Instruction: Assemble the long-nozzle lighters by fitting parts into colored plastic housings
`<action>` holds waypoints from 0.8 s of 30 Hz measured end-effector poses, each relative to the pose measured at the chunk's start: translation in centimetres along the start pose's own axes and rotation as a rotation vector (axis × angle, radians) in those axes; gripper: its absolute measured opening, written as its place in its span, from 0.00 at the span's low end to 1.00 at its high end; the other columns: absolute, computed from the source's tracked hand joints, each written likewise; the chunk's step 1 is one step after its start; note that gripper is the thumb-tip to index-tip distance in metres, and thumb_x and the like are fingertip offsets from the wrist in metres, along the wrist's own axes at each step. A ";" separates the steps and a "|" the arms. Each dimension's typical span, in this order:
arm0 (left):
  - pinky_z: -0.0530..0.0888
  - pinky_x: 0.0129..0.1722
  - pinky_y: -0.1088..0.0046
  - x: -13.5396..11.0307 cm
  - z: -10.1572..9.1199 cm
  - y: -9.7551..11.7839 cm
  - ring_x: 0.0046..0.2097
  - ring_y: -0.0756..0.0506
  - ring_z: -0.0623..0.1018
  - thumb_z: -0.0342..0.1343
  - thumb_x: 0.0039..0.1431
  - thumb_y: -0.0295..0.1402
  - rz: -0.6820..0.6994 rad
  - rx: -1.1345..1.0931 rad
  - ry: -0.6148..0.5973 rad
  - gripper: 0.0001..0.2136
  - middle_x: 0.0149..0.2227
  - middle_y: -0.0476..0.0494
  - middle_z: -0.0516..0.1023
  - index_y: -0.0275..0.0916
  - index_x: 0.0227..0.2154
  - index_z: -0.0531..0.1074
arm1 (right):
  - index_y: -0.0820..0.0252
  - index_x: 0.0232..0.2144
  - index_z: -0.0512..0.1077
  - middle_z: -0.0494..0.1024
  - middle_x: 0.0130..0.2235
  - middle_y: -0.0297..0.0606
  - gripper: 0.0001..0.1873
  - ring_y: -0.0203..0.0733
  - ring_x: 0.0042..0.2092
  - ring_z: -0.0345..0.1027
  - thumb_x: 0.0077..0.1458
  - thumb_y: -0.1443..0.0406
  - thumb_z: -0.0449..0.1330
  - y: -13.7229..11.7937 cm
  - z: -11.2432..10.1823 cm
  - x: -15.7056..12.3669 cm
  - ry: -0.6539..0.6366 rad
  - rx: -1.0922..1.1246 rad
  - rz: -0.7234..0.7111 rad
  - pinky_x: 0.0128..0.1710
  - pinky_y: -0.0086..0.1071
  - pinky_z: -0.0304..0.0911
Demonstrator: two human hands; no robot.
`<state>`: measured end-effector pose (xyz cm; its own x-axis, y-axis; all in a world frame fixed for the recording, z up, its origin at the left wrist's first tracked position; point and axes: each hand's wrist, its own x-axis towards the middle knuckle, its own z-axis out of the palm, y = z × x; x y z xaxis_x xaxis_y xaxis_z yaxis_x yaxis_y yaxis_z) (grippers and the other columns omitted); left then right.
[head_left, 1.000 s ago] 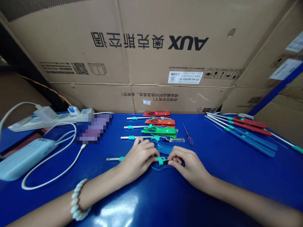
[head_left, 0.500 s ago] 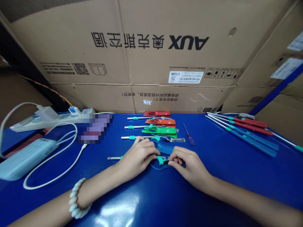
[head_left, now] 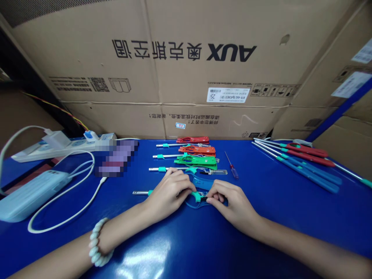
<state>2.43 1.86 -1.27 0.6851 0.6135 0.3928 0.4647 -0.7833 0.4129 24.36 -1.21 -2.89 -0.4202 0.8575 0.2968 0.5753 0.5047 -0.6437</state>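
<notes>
My left hand (head_left: 171,192) and my right hand (head_left: 231,201) meet over a blue-handled tool (head_left: 200,182) lying on the blue table (head_left: 276,217). The left fingers curl round the tool's body, whose metal shaft (head_left: 141,192) sticks out to the left. My right fingertips pinch a small dark part beside a teal clip (head_left: 197,197) on the same tool. A bead bracelet (head_left: 97,246) circles my left wrist. Just behind the hands lie a green tool (head_left: 197,161), an orange tool (head_left: 197,149) and a red tool (head_left: 193,140) in a row.
A small red-handled screwdriver (head_left: 231,166) lies right of the row. More long red and blue tools (head_left: 302,162) lie at the right. A power bank (head_left: 30,193), white cable (head_left: 66,217) and power strip (head_left: 55,145) sit left. Large cardboard boxes (head_left: 180,69) wall off the back.
Both hands stay on the blue tool with only tiny finger shifts. My left forearm has slid slightly, moving the bracelet a little to the right.
</notes>
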 end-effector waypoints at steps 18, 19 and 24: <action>0.58 0.44 0.66 -0.1 -0.1 0.1 0.35 0.47 0.67 0.45 0.66 0.25 0.140 0.231 -0.017 0.11 0.29 0.48 0.71 0.37 0.33 0.72 | 0.59 0.26 0.66 0.70 0.27 0.33 0.08 0.37 0.31 0.61 0.59 0.70 0.55 -0.2 -0.1 -0.2 0.002 -0.122 -0.161 0.31 0.30 0.55; 0.58 0.45 0.66 -0.1 -0.1 0.1 0.35 0.47 0.67 0.44 0.66 0.25 0.158 0.250 -0.014 0.11 0.29 0.48 0.71 0.37 0.33 0.72 | 0.59 0.27 0.66 0.70 0.27 0.34 0.09 0.37 0.31 0.61 0.59 0.70 0.54 -0.2 -0.1 -0.2 0.001 -0.143 -0.175 0.32 0.30 0.56; 0.59 0.45 0.64 -0.2 0.0 0.1 0.34 0.47 0.67 0.41 0.67 0.24 0.230 0.325 -0.007 0.13 0.28 0.47 0.71 0.36 0.34 0.72 | 0.60 0.28 0.68 0.71 0.29 0.36 0.10 0.39 0.32 0.62 0.61 0.68 0.52 -0.1 0.0 -0.3 -0.002 -0.278 -0.239 0.34 0.31 0.57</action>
<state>2.33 1.70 -1.34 0.7954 0.4187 0.4383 0.4512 -0.8918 0.0332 24.41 -1.55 -2.93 -0.5672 0.7120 0.4139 0.6294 0.6989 -0.3397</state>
